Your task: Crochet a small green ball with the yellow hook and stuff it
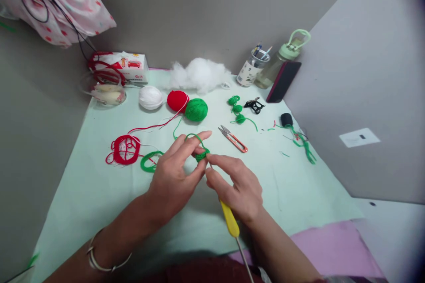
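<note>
My left hand [177, 170] pinches a small green crochet piece [201, 156] between thumb and fingers, and green yarn loops over its index finger. My right hand [237, 183] is closed round a crochet hook with a yellow handle [229, 219]. The hook's thin metal tip meets the right edge of the green piece; whether it sits inside a stitch is hidden by my fingers. Green yarn runs back toward a green yarn ball [196, 110], which lies against a red yarn ball [177, 101]. Just left of my left hand is a loose green yarn coil [148, 163].
Orange-handled thread snips [234, 139] lie beyond my right hand. Farther back are small green crocheted pieces [237, 108], a black claw clip [255, 105], white stuffing [202, 74], a white yarn ball [150, 97] and a phone [283, 82]. A red yarn coil [126, 150] lies left.
</note>
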Action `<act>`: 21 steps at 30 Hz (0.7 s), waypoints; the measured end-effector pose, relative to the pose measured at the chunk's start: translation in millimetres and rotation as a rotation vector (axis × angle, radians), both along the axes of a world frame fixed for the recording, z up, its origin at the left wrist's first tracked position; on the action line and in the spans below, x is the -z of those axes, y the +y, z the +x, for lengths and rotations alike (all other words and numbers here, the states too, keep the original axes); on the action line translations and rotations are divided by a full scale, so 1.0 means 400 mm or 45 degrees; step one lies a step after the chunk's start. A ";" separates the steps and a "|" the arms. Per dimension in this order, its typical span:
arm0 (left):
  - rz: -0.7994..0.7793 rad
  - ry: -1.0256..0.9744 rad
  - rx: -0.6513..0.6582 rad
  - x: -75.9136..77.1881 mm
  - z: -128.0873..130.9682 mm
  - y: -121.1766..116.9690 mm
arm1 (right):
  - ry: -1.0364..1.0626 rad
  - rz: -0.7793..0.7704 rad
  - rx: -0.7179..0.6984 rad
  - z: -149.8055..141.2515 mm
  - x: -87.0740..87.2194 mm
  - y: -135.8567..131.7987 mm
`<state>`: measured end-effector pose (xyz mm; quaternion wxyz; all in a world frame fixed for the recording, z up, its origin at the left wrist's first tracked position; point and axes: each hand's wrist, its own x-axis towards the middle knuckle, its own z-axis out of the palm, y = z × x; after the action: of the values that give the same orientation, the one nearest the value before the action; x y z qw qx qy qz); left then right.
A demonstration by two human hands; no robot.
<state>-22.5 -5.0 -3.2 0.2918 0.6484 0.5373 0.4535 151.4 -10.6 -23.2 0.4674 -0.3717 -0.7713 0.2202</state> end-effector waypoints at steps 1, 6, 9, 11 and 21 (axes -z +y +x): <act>0.006 0.002 -0.007 0.000 -0.001 0.000 | 0.029 0.032 -0.010 -0.001 0.004 0.007; 0.008 0.017 0.006 0.000 -0.010 0.005 | 0.314 0.133 -0.123 -0.003 0.014 0.050; -0.190 -0.201 -0.015 0.001 -0.003 0.008 | 0.204 0.257 -0.087 -0.002 0.026 0.044; -0.393 -0.462 -0.005 0.000 0.005 0.009 | 0.015 0.373 -0.002 0.002 0.032 0.029; -0.553 -0.911 0.107 -0.003 0.011 0.002 | -0.088 0.508 0.131 0.006 0.009 0.032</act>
<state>-18.3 -4.3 -1.9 0.6081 0.3948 0.4584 0.5141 153.9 2.3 -26.9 0.5157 -0.3179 -0.7951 0.0262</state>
